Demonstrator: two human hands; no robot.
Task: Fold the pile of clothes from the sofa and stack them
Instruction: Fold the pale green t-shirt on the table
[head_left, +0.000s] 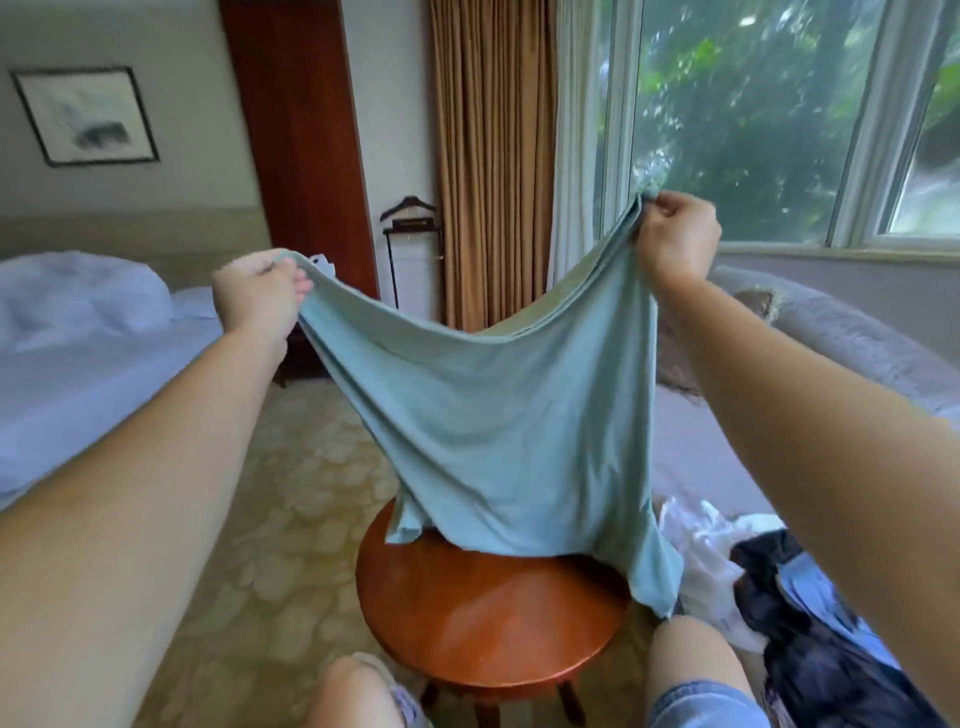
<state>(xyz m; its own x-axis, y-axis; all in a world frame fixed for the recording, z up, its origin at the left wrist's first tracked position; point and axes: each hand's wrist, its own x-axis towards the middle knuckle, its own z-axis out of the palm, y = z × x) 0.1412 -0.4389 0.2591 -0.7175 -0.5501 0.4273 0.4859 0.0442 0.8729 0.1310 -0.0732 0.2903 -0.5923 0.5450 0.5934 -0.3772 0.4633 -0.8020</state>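
Two hands up and well apart, left hand (257, 296) pinching one corner of pale green shirt (493, 426), right hand (675, 234) clamped on the other. Hangs spread between them above round wooden table (483, 623). Rightward, pile of clothes (779, 613) lying on grey sofa (857, 338).

In front of me a round wooden desk (493, 613) stands on patterned carpet (291, 545). Left is a bed (78, 374) beneath a framed picture (85, 115). A valet stand (410, 228) stands beside tan curtains (493, 156), next to the window (753, 114).
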